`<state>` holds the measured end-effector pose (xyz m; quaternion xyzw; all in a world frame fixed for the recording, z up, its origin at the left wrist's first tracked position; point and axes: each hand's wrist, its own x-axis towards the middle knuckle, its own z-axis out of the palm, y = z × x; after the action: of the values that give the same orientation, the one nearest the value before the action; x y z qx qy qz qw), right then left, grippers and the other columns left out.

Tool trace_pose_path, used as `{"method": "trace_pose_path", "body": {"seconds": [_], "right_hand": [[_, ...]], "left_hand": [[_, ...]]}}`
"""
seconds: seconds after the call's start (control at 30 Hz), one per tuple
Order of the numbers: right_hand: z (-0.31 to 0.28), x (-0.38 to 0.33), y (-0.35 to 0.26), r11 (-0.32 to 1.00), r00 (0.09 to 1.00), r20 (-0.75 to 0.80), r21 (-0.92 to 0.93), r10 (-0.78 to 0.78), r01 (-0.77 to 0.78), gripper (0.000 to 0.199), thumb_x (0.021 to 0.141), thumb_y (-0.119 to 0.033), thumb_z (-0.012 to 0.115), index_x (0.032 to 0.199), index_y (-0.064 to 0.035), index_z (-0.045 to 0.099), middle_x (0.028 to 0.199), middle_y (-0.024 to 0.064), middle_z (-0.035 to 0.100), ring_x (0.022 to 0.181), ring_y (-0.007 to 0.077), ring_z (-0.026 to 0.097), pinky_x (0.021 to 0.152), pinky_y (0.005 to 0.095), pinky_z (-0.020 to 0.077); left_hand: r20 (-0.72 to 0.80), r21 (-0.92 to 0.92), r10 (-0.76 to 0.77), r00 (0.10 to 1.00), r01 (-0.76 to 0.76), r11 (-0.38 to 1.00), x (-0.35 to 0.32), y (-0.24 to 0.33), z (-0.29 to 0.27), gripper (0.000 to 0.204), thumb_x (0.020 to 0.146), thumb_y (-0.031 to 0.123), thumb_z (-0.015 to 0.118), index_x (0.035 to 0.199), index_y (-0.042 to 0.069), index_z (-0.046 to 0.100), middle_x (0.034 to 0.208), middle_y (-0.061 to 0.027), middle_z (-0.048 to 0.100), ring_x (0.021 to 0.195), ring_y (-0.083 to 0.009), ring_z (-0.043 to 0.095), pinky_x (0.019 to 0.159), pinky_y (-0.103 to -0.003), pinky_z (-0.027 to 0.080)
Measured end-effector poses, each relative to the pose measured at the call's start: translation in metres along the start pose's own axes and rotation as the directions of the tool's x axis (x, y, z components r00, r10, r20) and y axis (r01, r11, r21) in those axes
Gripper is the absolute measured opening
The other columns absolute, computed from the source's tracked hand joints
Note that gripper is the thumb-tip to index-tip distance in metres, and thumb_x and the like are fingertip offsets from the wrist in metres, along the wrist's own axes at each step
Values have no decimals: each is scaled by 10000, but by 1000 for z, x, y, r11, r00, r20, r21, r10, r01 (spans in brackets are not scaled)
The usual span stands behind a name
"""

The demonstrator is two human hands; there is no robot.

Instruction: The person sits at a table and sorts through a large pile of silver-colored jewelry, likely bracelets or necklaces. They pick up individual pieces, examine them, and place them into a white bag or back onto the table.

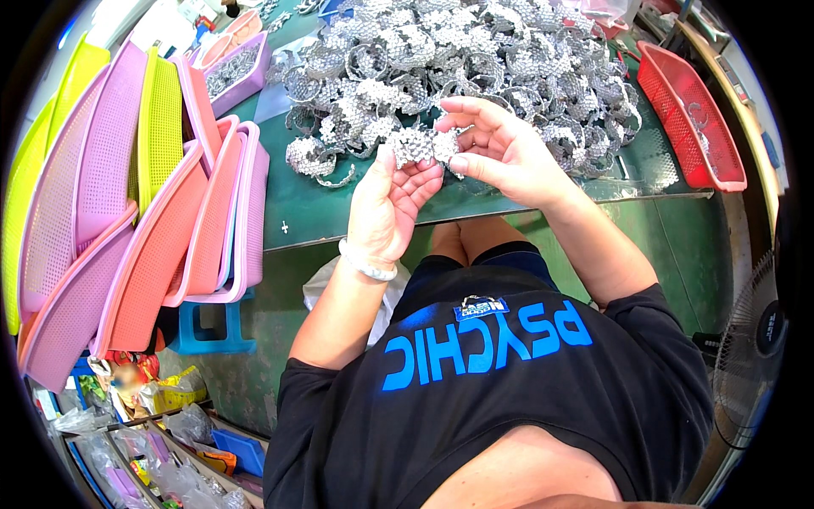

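Note:
A short silver-grey strip of small linked pieces (pixel 414 146) is held up over the near edge of the green table (pixel 314 212). My left hand (pixel 383 204), palm up, grips its left end between thumb and fingers. At the other end, the thumb and curled fingers of my right hand (pixel 513 157) close around the strip; the exact contact is partly hidden. Just beyond both hands lies a big heap of similar curled grey strips (pixel 475 64). One loose curled strip (pixel 312 161) rests at the heap's left front corner.
Stacked pink, purple and yellow-green plastic baskets (pixel 157 195) stand to the left, beside a blue stool (pixel 216 327). A purple basket of small grey parts (pixel 237 72) is at the far left. On the right are a red basket (pixel 687 119) and a fan (pixel 755 339).

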<state>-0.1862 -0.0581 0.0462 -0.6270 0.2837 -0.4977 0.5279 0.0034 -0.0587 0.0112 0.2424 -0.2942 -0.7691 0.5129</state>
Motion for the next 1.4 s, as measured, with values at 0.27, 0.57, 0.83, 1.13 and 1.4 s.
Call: {"method": "trace_pose_path", "body": {"seconds": [0.27,0.57,0.83,1.13,1.4], "right_hand": [[0,2,1,1000,1000,3,1,23,-23,481,845,-47,601,1287,-19,415,1048,62,563,907,108,551,780,242,461],[-1,5,-1,993,991,-69,-20,114,-116,416,865,-114,592,1248,-23,459,969,71,604,793,91,564,672,236,480],[-5,8,-4,973,970,-89,81,224,-217,391,877,-209,583,1176,26,492,850,84,622,675,110,587,579,234,486],[-7,8,-2,945,952,-73,164,298,-284,390,908,-210,535,1222,2,439,837,88,611,658,129,598,547,226,480],[-8,7,-1,931,938,-89,184,336,-316,382,909,-199,527,1219,5,434,823,89,612,638,129,598,521,217,474]], "left_hand": [[-12,80,27,1000,-26,996,-3,3,3,379,944,367,430,1123,41,502,890,-104,606,760,-183,608,708,-320,509],[13,158,25,1000,-27,987,-5,8,3,405,949,367,408,1093,6,524,850,-121,622,722,-181,602,685,-325,489],[57,172,-44,997,34,984,-6,11,0,376,943,359,426,1005,7,540,809,-133,631,675,-189,605,649,-308,499],[122,-38,-138,983,143,989,-3,11,-3,477,945,458,362,946,21,551,793,-136,640,666,-203,622,642,-321,511],[154,-55,-158,975,168,984,-3,13,-2,540,946,497,299,927,23,556,786,-142,642,672,-225,633,656,-332,519]]}}
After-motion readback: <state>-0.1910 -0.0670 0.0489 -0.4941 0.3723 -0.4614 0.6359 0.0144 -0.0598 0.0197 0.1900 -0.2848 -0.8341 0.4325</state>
